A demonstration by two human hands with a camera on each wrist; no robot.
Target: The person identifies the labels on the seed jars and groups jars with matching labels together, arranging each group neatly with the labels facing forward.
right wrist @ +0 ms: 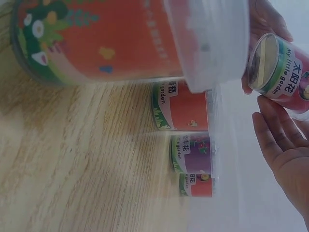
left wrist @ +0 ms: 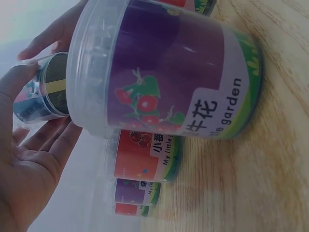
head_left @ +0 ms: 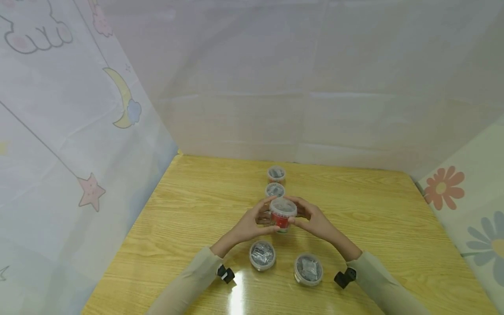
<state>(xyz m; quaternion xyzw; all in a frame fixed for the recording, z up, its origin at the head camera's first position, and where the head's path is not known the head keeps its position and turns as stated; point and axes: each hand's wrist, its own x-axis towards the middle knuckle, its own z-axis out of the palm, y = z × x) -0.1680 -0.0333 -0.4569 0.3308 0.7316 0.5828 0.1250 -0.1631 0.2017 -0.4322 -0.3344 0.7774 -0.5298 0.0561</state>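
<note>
Between both hands a clear plastic tub [head_left: 281, 221] with a red label is held up over the table. My left hand [head_left: 250, 224] grips its left side, thumb at the front and fingers behind. From the right, my right hand [head_left: 316, 222] grips it with the thumb on its front and fingers round the far side. The right wrist view shows the held tub [right wrist: 289, 72] tilted, its base facing the camera and "My little garden" printed on it. Nearer the body stand two lidded tubs, one on the left [head_left: 262, 255] and one on the right [head_left: 308, 270].
Beyond the hands, one far tub [head_left: 277, 174] and a nearer tub [head_left: 274, 190] stand in line. A red tomato-label tub [right wrist: 186, 108] stands before them in the right wrist view. Patterned cloth [head_left: 90, 131] borders the wooden table [head_left: 189, 210].
</note>
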